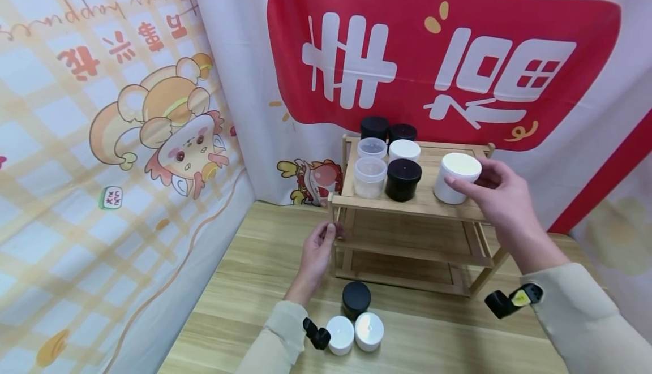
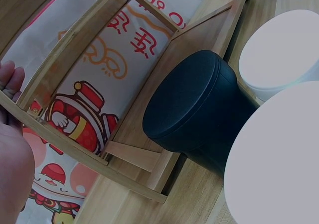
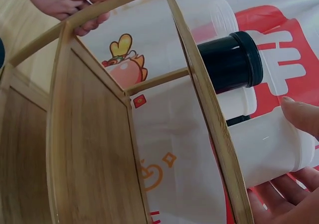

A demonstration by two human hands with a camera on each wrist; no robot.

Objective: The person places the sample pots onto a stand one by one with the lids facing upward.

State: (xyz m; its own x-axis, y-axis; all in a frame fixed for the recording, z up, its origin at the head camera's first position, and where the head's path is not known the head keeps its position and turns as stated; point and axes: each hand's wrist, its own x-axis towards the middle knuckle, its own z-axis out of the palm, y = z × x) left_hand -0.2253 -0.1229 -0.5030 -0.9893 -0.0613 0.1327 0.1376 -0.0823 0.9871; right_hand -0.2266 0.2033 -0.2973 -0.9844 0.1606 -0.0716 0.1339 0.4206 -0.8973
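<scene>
My right hand [image 1: 501, 193] holds a white lidded jar [image 1: 455, 179] between thumb and fingers, at the right front of the top shelf. In the right wrist view the jar [image 3: 271, 147] has its base by the shelf's front rail; whether it bears on the shelf I cannot tell. With my left hand [image 1: 318, 249] I grip the left front post of a three-tier wooden rack [image 1: 407, 230]. Left of the held jar, the top shelf carries a black jar [image 1: 403, 180], a clear jar [image 1: 370, 179], another white jar [image 1: 404, 150] and several more behind.
On the wooden table before the rack stand a black jar [image 1: 356, 299] and two white jars, the left one [image 1: 340, 334] beside the right one [image 1: 369, 331]. Printed cloth [image 1: 224, 51] hangs behind and to the left. Each sleeve's cuff bears a small black device.
</scene>
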